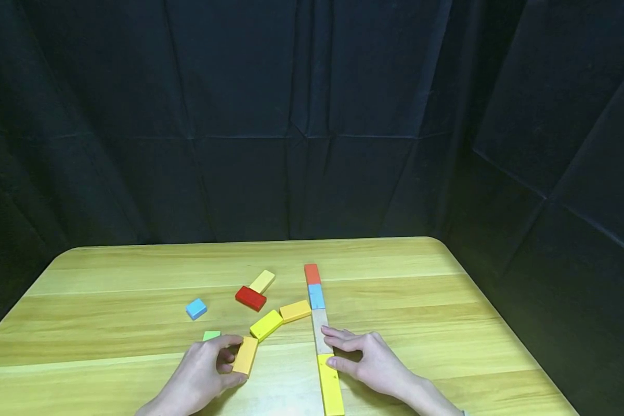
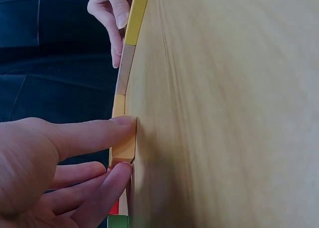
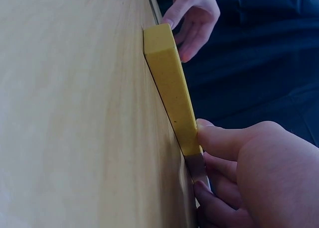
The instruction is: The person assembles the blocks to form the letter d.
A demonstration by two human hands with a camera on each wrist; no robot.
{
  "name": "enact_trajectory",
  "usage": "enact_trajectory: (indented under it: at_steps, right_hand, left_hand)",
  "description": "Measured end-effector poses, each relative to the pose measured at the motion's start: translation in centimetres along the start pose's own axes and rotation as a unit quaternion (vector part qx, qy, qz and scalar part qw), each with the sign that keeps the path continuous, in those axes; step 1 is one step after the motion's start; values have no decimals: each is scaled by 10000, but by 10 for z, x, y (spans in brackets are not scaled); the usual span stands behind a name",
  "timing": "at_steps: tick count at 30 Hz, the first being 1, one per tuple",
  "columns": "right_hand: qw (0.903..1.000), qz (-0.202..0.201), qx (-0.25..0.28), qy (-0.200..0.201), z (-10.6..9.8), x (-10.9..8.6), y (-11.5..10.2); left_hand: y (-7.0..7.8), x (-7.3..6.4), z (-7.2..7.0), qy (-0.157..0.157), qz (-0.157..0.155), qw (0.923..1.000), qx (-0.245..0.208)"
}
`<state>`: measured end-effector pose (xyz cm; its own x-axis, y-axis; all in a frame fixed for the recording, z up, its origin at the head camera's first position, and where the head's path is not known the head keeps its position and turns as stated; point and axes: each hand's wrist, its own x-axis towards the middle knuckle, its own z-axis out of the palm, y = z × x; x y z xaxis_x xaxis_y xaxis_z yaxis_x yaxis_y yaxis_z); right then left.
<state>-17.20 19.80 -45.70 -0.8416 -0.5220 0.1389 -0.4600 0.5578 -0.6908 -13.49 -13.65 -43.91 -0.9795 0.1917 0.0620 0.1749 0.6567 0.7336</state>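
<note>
My left hand (image 1: 200,367) pinches an orange block (image 1: 245,356) by its ends, between thumb and fingers. In the left wrist view the orange block (image 2: 123,146) is low at the tabletop. My right hand (image 1: 369,358) rests along a straight row of blocks, its thumb at the yellow block (image 1: 331,393) and a fingertip on the plain wood block (image 1: 319,329). Further along that row lie a blue block (image 1: 316,296) and a red-orange block (image 1: 312,274). Between the hands, a lighter yellow block (image 1: 266,325) and another orange block (image 1: 295,311) slant up to the row.
Left of the row lie a dark red block (image 1: 251,298), a pale wood block (image 1: 262,281) and a small blue block (image 1: 196,308). A green block (image 1: 211,335) is partly hidden behind the left hand. Dark curtains (image 1: 239,115) stand beyond the wooden table (image 1: 109,271).
</note>
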Motion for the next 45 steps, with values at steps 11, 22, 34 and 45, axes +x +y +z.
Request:
enact_trajectory:
  at_steps: [11, 22, 34, 45]
  right_hand:
    - [9999, 87, 83, -32, 0, -1, -1]
    - [10000, 83, 8, -34, -1, -1, -2]
    - [9999, 147, 16, -36, -1, -1, -2]
    - [9999, 144, 14, -35, 0, -1, -1]
  left_hand:
    - [-1, -1, 1, -33, 91, 9999, -43]
    - [-2, -1, 1, -90, 100, 9998, -143]
    - [-3, -2, 2, -20, 161, 9998, -100]
    - [-2, -2, 3, -29, 220, 9996, -144]
